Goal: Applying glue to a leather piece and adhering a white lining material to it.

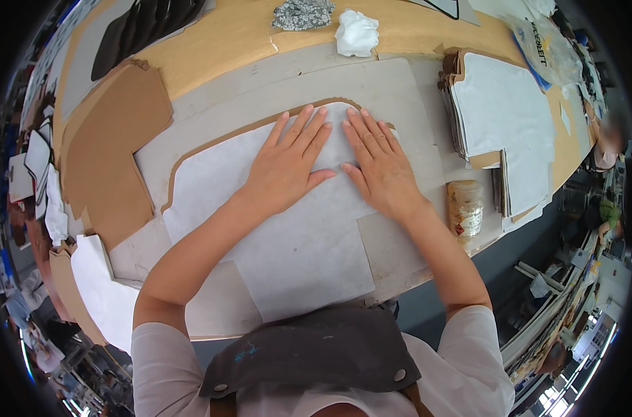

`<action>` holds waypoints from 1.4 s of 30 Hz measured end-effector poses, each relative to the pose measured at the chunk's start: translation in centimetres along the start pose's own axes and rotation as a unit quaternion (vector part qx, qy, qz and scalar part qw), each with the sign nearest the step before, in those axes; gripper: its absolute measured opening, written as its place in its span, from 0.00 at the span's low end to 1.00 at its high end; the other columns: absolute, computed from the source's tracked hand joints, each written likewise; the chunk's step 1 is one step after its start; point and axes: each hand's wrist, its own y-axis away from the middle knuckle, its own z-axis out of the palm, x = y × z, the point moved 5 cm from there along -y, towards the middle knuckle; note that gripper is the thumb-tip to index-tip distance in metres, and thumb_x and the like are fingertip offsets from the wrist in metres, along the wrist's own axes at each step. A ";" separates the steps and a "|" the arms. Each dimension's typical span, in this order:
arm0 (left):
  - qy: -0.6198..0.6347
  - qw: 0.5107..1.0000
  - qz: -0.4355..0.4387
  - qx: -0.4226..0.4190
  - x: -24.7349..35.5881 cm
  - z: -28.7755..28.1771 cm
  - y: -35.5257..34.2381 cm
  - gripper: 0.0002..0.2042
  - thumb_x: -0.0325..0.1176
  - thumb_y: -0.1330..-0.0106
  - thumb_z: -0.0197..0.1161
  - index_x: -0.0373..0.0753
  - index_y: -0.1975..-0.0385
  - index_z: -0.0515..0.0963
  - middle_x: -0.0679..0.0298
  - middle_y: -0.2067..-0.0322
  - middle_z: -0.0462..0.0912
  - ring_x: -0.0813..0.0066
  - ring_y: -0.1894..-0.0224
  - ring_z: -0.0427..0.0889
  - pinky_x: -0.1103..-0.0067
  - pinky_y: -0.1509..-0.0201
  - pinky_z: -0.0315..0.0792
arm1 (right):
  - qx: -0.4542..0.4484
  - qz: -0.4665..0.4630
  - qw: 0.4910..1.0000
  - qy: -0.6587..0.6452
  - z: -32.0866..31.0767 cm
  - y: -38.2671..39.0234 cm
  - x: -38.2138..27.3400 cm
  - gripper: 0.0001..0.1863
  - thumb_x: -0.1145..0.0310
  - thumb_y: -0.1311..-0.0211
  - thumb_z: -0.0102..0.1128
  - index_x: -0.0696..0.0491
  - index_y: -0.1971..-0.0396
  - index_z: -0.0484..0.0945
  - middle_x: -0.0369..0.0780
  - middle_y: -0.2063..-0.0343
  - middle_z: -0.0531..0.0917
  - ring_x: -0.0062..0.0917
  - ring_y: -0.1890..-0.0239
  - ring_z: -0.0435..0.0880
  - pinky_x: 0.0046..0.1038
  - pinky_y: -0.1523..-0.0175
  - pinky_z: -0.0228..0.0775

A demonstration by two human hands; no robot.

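Observation:
A white sheet (298, 243), cut to a shape with a wide upper part and a narrower lower part, lies on the table in front of me. Along its far and left edges shows a thin brown border (212, 141) of a piece beneath it. My left hand (290, 161) rests flat on the sheet near its far edge, fingers stretched out. Beside it, my right hand (381, 161) lies flat toward the sheet's upper right corner, fingers also extended. The two thumbs point toward each other with a small gap. Neither hand grips anything.
Brown cut pieces (107, 142) are stacked at left, with a white piece (101, 285) nearer me. A stack of white pieces (500, 104) stands at right, beside a stained jar (465, 208). Crumpled white material (358, 33), a grey speckled lump (302, 14) and dark pieces (146, 31) lie far back.

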 end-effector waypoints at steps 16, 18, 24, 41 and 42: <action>-0.010 0.996 -0.091 0.004 -1.4 -1.2 2.9 0.35 0.53 0.39 0.58 0.40 0.36 0.61 0.58 0.31 0.51 0.59 0.28 0.46 0.61 0.28 0.44 | -0.009 -0.011 1.000 0.026 -0.7 -1.2 -1.1 0.32 0.56 0.35 0.50 0.58 0.36 0.59 0.43 0.32 0.56 0.36 0.29 0.50 0.39 0.28 0.41; -0.018 0.993 -0.114 0.002 -2.2 -1.3 4.2 0.35 0.53 0.39 0.58 0.39 0.36 0.61 0.58 0.31 0.51 0.59 0.28 0.46 0.61 0.28 0.44 | -0.022 -0.024 0.999 0.020 0.2 -1.4 -1.5 0.32 0.56 0.35 0.50 0.58 0.36 0.58 0.43 0.32 0.56 0.36 0.29 0.50 0.39 0.28 0.40; -0.070 0.974 -0.214 -0.012 -4.9 -3.1 10.2 0.34 0.48 0.38 0.59 0.35 0.36 0.60 0.56 0.31 0.52 0.57 0.29 0.47 0.61 0.28 0.44 | -0.036 -0.041 0.998 0.013 1.5 -2.2 -2.0 0.32 0.57 0.34 0.49 0.59 0.36 0.58 0.43 0.32 0.56 0.35 0.29 0.49 0.38 0.27 0.39; 0.143 0.965 -0.198 0.093 -8.8 -5.5 6.3 0.11 0.27 0.44 0.65 0.35 0.62 0.77 0.62 0.66 0.78 0.64 0.57 0.73 0.73 0.54 0.70 | 0.064 -0.047 0.993 -0.088 1.0 -5.6 -1.7 0.23 0.73 0.42 0.56 0.60 0.45 0.68 0.46 0.45 0.72 0.41 0.42 0.68 0.40 0.37 0.57; 0.145 0.965 -0.197 0.094 -8.8 -5.3 5.8 0.11 0.27 0.44 0.65 0.35 0.62 0.77 0.62 0.66 0.78 0.64 0.57 0.73 0.73 0.54 0.70 | 0.068 -0.048 0.993 -0.089 1.1 -5.6 -1.8 0.23 0.73 0.42 0.56 0.60 0.45 0.68 0.46 0.46 0.72 0.41 0.42 0.68 0.39 0.37 0.57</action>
